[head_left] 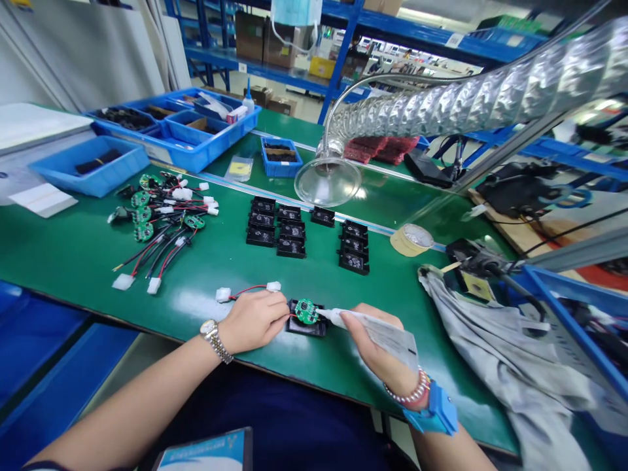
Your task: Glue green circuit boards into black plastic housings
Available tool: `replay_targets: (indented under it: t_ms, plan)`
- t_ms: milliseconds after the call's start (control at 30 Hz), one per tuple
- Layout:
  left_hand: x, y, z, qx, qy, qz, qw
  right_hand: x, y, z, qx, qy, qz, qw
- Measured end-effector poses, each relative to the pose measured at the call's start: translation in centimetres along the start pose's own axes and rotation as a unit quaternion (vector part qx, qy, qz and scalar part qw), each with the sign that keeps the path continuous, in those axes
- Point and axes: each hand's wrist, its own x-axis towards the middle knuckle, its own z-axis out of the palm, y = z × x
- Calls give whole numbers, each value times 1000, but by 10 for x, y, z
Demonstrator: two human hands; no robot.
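In the head view, my right hand [375,347] is closed around a white, translucent glue tube [390,337]. Its thin nozzle touches or nearly touches the edge of a small green circuit board [307,311]. The board lies over a black plastic housing [314,330] on the bench. My left hand [258,318] rests just left of it, fingers bent and pinched at the red wire that runs to the board. Out from behind that hand come wires with white connectors [224,295]. The fingertips' exact hold is partly hidden.
Several black housings [292,230] stand in rows beyond my hands. Wired circuit boards [142,214] are heaped at left, near blue bins [93,167]. A clear suction hood [328,182] hangs over the bench. At right are a tape roll [412,240] and a grey cloth [471,333].
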Motion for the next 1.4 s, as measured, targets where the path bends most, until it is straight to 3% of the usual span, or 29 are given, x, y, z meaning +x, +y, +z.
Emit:
replay_targets:
  t_ms: [100, 200, 467, 733, 1167, 1400]
  plan:
    - [0, 0, 0, 4, 1, 4, 1000, -1, 4, 1, 37, 26, 67, 997]
    - [0, 0, 0, 7, -4, 6, 1000, -2, 11, 5, 53, 52, 89, 993]
    - [0, 0, 0, 13, -4, 6, 1000, 3, 14, 8, 109, 23, 107, 988]
    - [0, 0, 0, 24, 1, 11, 1000, 2, 3, 3, 136, 6, 80, 988]
    - [-1, -1, 1, 26, 8, 21, 999, -3, -9, -1, 52, 12, -69, 996]
    - [-1, -1, 1, 25, 13, 22, 999, -4, -9, -4, 22, 8, -83, 996]
